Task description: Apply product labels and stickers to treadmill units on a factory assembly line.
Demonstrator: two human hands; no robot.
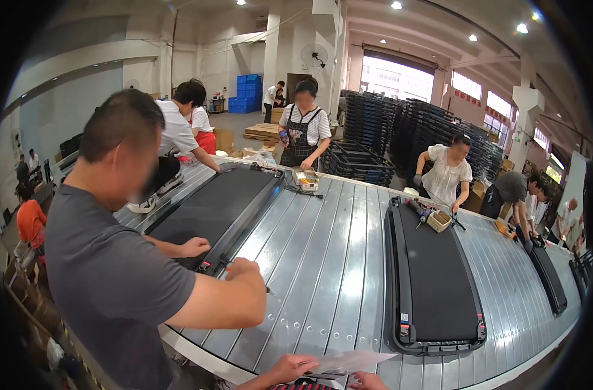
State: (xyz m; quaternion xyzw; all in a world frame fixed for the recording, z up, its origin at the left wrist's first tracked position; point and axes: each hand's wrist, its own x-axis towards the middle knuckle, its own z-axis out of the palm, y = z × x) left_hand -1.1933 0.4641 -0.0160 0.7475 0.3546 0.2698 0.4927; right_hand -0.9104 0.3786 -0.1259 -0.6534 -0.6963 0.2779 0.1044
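At the bottom edge, close to me, my left hand [291, 368] has its fingers closed on a thin clear plastic bag [353, 361]. The bag's pale corner spreads to the right over the table's near edge. My right hand [368, 381] is just below the bag, cut off by the frame; its fingers show only in part, and whether they grip the plastic is unclear. Ahead and to the right lies a long black treadmill deck [437, 279]. A co-worker in a grey T-shirt, close on my left, works with both hands at the end of another black treadmill deck [212, 208].
The ribbed metal conveyor table [322, 260] runs across the view. Across it stand two people, one beside a small box [305, 179], one by a basket [439, 221] and a power tool [418, 208]. Black frames [371, 123] are stacked behind. Another deck [547, 276] lies far right.
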